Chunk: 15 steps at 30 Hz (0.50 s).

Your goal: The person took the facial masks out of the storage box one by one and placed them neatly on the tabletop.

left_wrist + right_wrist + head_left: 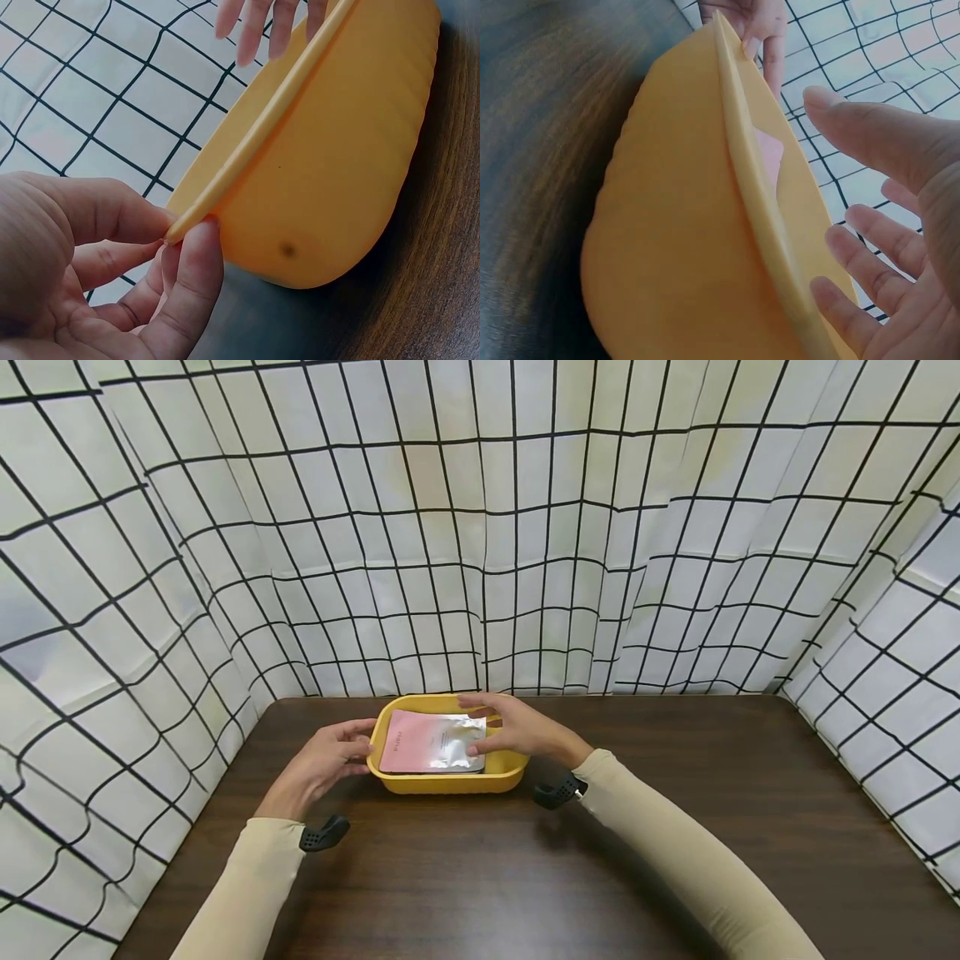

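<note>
A yellow plastic basket (450, 785) stands near the table's back edge. Flat inside it lies a pink and silver packet (423, 743), over the left and middle of the basket; a pink corner of the packet (769, 157) shows in the right wrist view. My left hand (327, 760) pinches the basket's left rim between thumb and fingers, plain in the left wrist view, where the basket wall (315, 172) fills the middle. Above the basket's right part hovers my right hand (517, 727), fingers spread and apart from the packet, holding nothing.
The dark brown wooden table (465, 868) spreads in front of the basket and to its right. A white curtain with black grid lines (540, 568) hangs behind and on both sides. Each wrist carries a black strap device (324, 835).
</note>
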{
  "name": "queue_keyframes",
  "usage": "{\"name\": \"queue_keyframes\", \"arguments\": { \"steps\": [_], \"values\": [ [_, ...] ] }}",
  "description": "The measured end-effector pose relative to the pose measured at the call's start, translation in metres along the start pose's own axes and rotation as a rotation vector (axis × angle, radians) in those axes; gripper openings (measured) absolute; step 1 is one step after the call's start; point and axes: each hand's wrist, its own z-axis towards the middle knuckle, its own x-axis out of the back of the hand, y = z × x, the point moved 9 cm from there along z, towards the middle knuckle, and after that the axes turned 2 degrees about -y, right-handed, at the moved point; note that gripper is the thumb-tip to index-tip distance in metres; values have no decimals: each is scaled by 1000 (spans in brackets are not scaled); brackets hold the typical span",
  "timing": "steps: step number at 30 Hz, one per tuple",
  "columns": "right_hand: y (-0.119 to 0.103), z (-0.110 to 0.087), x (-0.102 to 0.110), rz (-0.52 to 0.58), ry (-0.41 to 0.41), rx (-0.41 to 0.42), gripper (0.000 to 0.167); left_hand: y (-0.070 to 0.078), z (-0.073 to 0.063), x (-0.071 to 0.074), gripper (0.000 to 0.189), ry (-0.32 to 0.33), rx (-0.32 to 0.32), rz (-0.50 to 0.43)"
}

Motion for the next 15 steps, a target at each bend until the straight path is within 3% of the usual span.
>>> {"name": "queue_keyframes", "arguments": {
  "steps": [15],
  "values": [
    [12,22,-3,-54,-19,-108,84,0,-1,1,58,10,-3,-1]
  ]
}}
